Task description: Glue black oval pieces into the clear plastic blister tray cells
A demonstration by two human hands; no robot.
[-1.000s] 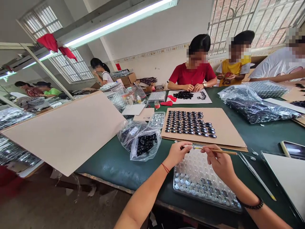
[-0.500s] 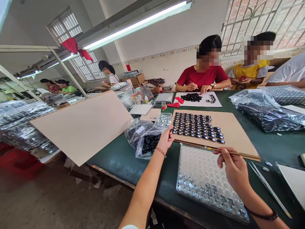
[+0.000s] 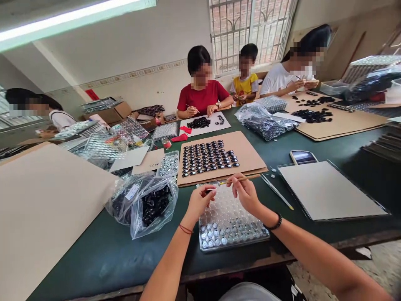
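Observation:
My left hand (image 3: 199, 201) hovers over the far end of a clear blister tray (image 3: 230, 225), fingers pinched on a small dark piece I can barely make out. My right hand (image 3: 246, 191) is closed on a thin wooden stick (image 3: 241, 179) whose tip points left toward the left hand. The tray's near rows hold round shiny pieces. Just beyond lies a brown cardboard sheet (image 3: 250, 156) with rows of black oval pieces (image 3: 208, 158).
Plastic bags of black pieces (image 3: 150, 205) lie left of the tray. A small box of silver pieces (image 3: 169, 164), tweezers (image 3: 277, 192), a phone (image 3: 303, 156) and a grey board (image 3: 328, 192) sit on the green table. Several people work across the table.
The camera view swung to the right. My left hand came back from the cardboard sheet's near corner to the tray, pinched, and meets the stick tip held by my right hand.

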